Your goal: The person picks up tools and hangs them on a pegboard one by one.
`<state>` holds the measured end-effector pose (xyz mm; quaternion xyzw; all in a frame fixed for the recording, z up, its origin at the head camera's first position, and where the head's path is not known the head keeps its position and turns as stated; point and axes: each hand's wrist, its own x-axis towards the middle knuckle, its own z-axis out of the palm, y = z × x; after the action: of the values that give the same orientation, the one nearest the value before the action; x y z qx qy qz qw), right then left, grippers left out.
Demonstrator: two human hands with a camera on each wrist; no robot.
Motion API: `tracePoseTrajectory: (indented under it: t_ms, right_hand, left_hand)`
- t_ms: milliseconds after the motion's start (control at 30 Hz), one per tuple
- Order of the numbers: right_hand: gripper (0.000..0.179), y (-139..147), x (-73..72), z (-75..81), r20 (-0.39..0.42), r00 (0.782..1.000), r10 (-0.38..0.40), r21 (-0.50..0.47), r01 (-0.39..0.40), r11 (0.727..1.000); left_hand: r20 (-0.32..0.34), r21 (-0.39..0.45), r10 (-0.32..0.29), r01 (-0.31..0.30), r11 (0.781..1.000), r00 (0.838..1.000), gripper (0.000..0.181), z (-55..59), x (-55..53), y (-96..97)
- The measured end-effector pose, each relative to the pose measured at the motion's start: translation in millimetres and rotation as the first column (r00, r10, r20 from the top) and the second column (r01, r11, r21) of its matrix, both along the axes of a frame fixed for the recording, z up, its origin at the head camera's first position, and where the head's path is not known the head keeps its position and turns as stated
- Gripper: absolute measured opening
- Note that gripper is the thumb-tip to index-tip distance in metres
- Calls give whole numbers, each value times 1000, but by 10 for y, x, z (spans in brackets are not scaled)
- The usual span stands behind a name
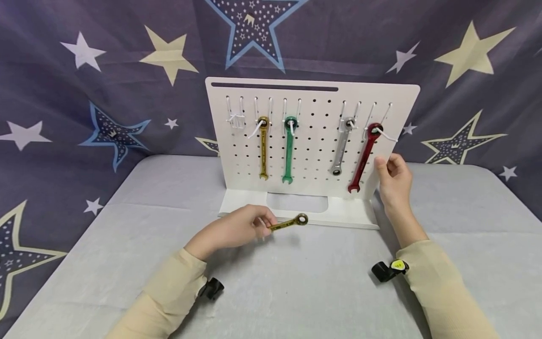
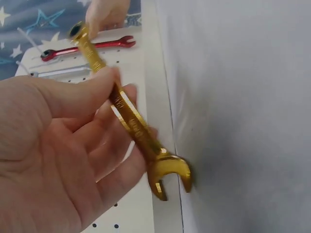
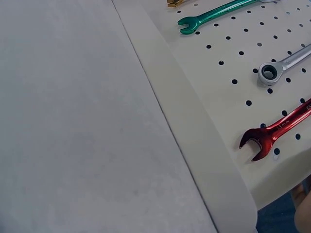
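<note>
My left hand [image 1: 241,227] pinches a gold combination wrench [image 1: 292,221] between thumb and fingers, above the table in front of the white pegboard [image 1: 381,94]. In the left wrist view the thumb lies across the shaft of this wrench [image 2: 133,121], its open-ended jaw towards the table side. At the board's right edge my right hand [image 1: 394,183] holds on, thumb on the front and fingers behind. Hanging from the board are another gold wrench [image 1: 264,150], a green wrench [image 1: 289,153], a silver wrench [image 1: 340,148] and a red wrench [image 1: 363,162].
A bare white wire hook [image 1: 237,121] sits at the board's upper left. The board's base [image 1: 351,215], with a cutout, stands on the grey-covered table [image 1: 296,292]. Behind hangs a dark star-patterned cloth [image 1: 338,42]. Black camera mounts [image 1: 213,288] are on both wrists.
</note>
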<state>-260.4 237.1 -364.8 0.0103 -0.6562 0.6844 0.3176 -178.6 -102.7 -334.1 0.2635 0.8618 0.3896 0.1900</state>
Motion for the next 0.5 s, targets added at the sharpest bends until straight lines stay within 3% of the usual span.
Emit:
tracePoseTrajectory:
  t_ms: [233, 500]
  right_hand:
    - [9, -6, -10, 5, -17, 1000, 8, -10, -8, 1000]
    - [7, -10, 2, 5, -20, 1000, 12, -10, -12, 1000]
  left_hand:
    - [-75, 112, 125, -117, 987, 989, 11, 43, -50, -58]
    - [-119, 163, 236, -216, 963, 964, 12, 92, -52, -59]
